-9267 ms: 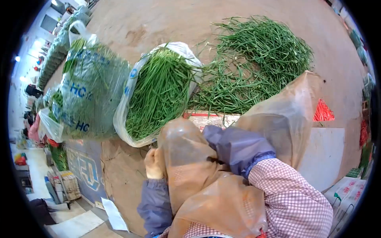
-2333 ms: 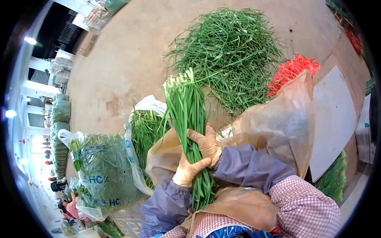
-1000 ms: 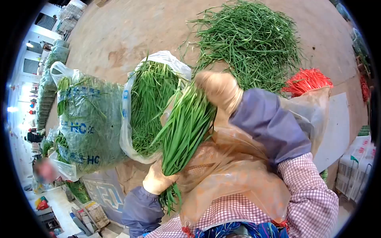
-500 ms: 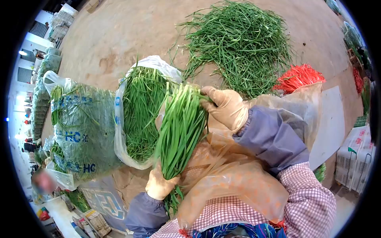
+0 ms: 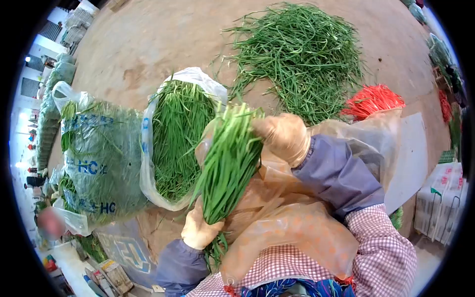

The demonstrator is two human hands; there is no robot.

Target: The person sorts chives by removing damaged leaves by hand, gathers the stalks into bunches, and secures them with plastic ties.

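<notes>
A thick bunch of garlic chives [image 5: 230, 163] lies slantwise over my lap, its pale stem ends up and its leaf tips down. My gloved left hand [image 5: 200, 226] is closed around the lower, leafy part, and some tips stick out below it. At the stem end, my gloved right hand [image 5: 284, 137] presses its fingers to the right side of the bunch; they are slightly blurred. An open plastic bag [image 5: 145, 168] filled with more chives [image 5: 180, 133] stands just left of the bunch.
A loose heap of chives [image 5: 299, 54] lies on the floor ahead. Red ties [image 5: 373, 101] sit right of it, near a white board [image 5: 408, 156]. A full printed bag [image 5: 106, 163] stands left. White crates [image 5: 438, 198] are at far right; another person shows at the left edge.
My right hand has shifted slightly downward along the stem end, its fingers now blurred against the bunch. The left hand keeps its hold. The view has tilted a little.
</notes>
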